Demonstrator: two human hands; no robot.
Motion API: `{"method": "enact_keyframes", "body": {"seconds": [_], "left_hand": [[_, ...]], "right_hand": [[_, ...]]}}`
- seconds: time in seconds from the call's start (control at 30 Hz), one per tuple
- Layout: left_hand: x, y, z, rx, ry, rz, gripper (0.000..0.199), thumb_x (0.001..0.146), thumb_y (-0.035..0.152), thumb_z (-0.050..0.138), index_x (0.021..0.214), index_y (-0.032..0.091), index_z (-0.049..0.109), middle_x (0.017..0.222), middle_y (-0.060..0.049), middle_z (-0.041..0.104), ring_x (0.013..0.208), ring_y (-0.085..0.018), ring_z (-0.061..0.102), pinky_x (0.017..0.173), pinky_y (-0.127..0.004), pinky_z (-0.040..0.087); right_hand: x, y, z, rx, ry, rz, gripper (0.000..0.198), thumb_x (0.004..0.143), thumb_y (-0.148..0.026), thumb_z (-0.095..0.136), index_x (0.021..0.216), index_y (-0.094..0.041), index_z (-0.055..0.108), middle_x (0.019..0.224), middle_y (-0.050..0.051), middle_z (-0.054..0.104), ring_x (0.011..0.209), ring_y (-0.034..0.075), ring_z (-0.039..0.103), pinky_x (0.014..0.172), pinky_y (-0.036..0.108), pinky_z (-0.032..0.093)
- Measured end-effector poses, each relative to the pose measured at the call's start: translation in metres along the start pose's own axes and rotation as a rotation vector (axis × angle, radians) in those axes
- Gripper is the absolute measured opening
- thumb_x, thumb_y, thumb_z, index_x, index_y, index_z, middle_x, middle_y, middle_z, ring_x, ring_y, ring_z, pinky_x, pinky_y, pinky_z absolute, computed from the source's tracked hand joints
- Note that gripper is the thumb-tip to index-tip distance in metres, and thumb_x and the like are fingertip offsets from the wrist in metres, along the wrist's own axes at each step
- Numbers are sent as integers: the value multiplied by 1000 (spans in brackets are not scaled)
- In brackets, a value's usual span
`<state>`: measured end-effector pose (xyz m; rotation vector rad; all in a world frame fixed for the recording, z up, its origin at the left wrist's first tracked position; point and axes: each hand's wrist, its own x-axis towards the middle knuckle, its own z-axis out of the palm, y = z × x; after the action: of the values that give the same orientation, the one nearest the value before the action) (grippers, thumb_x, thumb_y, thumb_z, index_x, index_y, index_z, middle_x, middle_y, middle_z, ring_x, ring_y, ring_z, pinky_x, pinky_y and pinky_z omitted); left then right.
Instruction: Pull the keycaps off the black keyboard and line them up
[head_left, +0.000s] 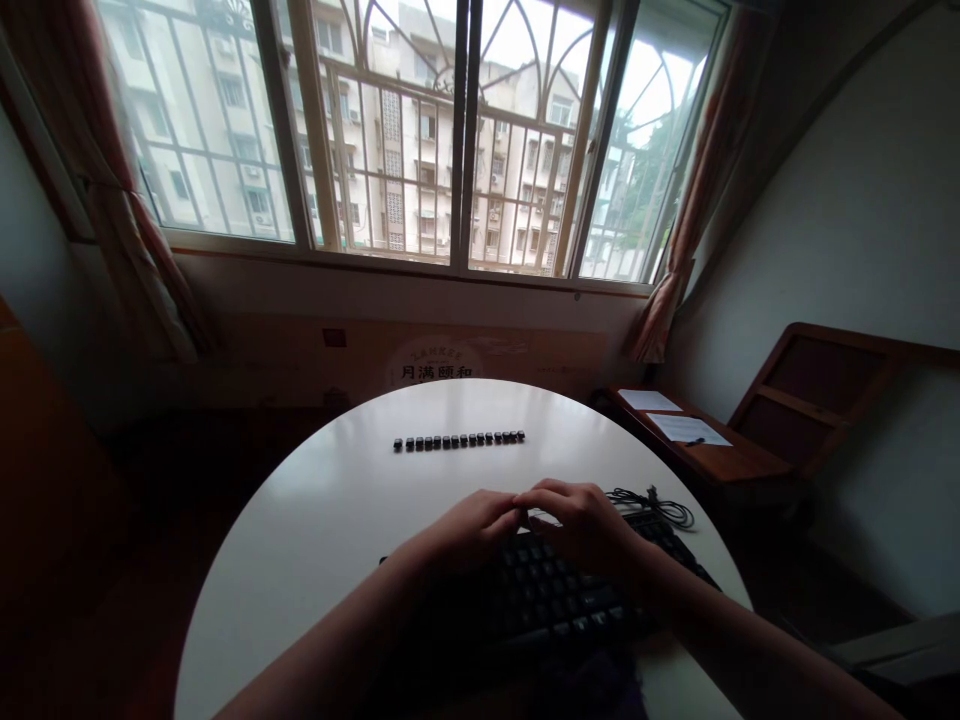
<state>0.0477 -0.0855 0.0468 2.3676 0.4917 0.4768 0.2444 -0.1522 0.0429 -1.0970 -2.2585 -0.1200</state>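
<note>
If my left hand (487,517) or right hand (576,517) dips, I could knock the keyboard (555,592), since both work low over it; a careless reach beyond it could scatter the row of small black keycaps (464,440). My fingers curl in, tips meeting above the keyboard's far edge (whether they pinch anything, I can't tell). The keyboard lies beneath and nearer me, a coiled cable (660,506) by its far right corner.

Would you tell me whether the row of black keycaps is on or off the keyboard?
Off: the black keycaps sit lined up on the white table, beyond the keyboard.
</note>
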Motion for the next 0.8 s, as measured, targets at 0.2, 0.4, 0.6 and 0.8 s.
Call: {"method": "enact_keyframes", "body": {"seconds": [0.2,0.4,0.6,0.8], "left_hand": [[0,-15,-3,339,102,-311,55,97,54,25,81,18,64,82,-9,68,76,-24,61,69,-34,44],[-7,-25,-9,497,-123,-407,62,94,60,26,66,19,64,74,-11,68,65,-25,60,64,-36,42],[-6,-21,-9,515,-165,-404,64,93,62,27,71,19,69,75,-11,69,64,-25,60,62,-35,41],[-6,-25,-9,511,-190,-419,67,94,61,24,78,17,73,78,-12,71,67,-26,62,65,-36,42]], "right_hand": [[23,51,-13,72,43,261,17,85,-24,66,101,-24,72,97,4,75,85,19,70,80,30,53],[47,157,0,123,-130,592,11,80,-20,69,89,-16,73,83,4,74,62,16,67,59,26,53],[69,209,44,226,-450,726,21,89,-27,67,105,-13,66,99,6,69,73,15,66,68,32,57],[87,235,65,281,-589,797,31,95,-31,59,122,-16,58,121,9,61,101,22,63,85,42,55]]}}
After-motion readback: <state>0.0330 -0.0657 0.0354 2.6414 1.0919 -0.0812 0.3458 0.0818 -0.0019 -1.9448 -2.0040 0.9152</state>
